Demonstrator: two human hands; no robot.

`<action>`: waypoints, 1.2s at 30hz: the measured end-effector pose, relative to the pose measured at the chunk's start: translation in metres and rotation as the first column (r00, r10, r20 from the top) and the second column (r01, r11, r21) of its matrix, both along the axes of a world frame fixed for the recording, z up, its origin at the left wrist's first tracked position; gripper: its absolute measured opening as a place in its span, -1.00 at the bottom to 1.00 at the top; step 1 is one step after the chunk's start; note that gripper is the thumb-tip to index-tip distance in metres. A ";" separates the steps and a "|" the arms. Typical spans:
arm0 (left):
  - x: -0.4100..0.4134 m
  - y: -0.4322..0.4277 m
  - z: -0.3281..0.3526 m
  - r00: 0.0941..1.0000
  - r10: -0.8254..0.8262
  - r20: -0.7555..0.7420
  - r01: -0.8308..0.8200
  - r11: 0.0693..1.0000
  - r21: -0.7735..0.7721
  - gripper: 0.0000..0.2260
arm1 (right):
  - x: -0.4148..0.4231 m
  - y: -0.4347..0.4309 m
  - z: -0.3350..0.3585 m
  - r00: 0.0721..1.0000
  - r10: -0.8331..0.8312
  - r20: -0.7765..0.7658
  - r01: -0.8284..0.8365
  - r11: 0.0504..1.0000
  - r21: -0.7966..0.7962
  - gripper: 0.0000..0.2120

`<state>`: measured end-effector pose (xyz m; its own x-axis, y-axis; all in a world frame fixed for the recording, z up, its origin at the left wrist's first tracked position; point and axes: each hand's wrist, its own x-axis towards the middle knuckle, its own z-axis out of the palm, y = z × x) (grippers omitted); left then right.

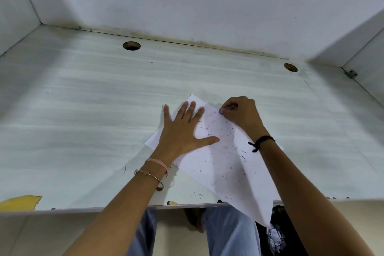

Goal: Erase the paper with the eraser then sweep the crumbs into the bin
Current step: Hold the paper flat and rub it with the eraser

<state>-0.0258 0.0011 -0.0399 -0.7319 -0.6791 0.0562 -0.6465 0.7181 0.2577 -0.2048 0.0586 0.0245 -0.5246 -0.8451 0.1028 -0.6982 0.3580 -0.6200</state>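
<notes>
White paper (224,168) on desk (83,110); left hand (182,131) flat upon it, right hand (241,114) pinching what seems a purple eraser (220,111).

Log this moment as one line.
phase: erasing | left hand: flat on paper | right hand: grips eraser | crumbs: on paper, desk

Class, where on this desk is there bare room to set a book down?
Bare: the desk left of the left hand, and the far strip between paper and cable holes. Crowded: the crumb-strewn paper, where the right hand holds the eraser.
</notes>
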 end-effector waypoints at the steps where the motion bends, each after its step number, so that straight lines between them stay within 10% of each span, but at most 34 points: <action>1: 0.000 0.000 0.000 1.000 -0.002 -0.001 0.002 1.000 0.001 -0.06 | 0.006 0.000 0.000 1.000 0.025 -0.003 -0.025 1.000 0.004 -0.96; 5: -0.001 -0.002 -0.003 1.000 -0.003 -0.002 0.003 0.999 -0.051 0.00 | 0.051 0.012 -0.009 0.962 0.271 -0.031 -0.269 0.962 0.046 -0.95; 11: 0.000 0.000 0.001 1.000 0.002 0.007 -0.002 1.000 -0.005 -0.07 | -0.007 0.000 -0.001 1.000 -0.007 -0.012 0.007 1.000 -0.017 -0.96; 28: 0.000 -0.001 0.001 1.000 -0.003 0.029 0.004 1.000 -0.020 -0.07 | 0.042 0.014 -0.016 0.977 0.212 0.026 -0.211 0.977 -0.032 -0.97; 36: 0.003 -0.002 0.007 1.000 -0.010 -0.005 0.010 0.997 0.076 -0.19 | -0.001 0.008 -0.012 0.993 -0.077 0.089 0.084 0.994 -0.074 -0.96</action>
